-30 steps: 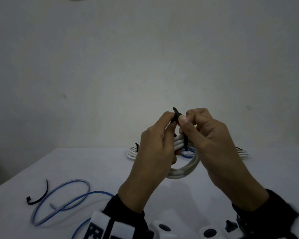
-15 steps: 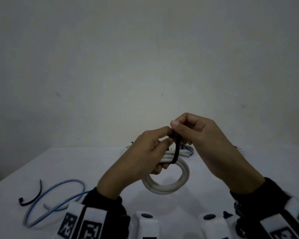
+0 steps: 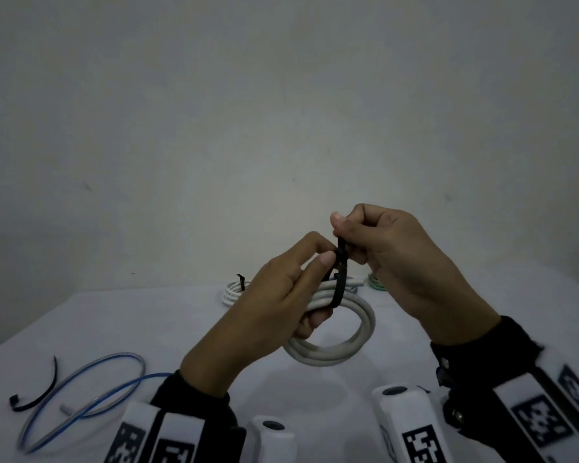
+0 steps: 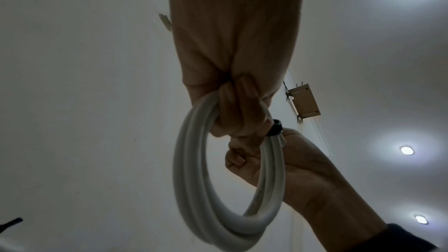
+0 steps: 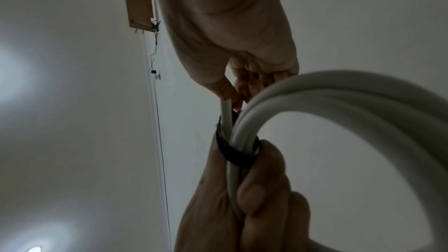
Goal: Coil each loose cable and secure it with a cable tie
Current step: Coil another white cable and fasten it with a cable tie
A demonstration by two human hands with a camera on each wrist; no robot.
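A thick white cable coil [image 3: 345, 345] hangs above the table, held in my left hand [image 3: 291, 289], whose fingers curl round its strands. A black cable tie [image 3: 340, 282] loops round the coil's upper part. My right hand [image 3: 381, 248] pinches the tie's upper end between thumb and forefinger. From the left wrist view the coil [image 4: 194, 189] hangs below my curled fingers, with the tie [image 4: 275, 128] at its right. The right wrist view shows the tie band [image 5: 232, 152] wrapped round the white strands [image 5: 339, 91].
On the white table [image 3: 114, 315], a loose blue cable [image 3: 91, 392] and a spare black tie [image 3: 37, 396] lie at the near left. A tied white coil [image 3: 233, 290] sits at the back, with blue and greenish coils [image 3: 376, 284] behind my hands.
My hands and the white coil have come down from in front of the wall towards the table. My right hand has lifted a little, still pinching the tie's end.
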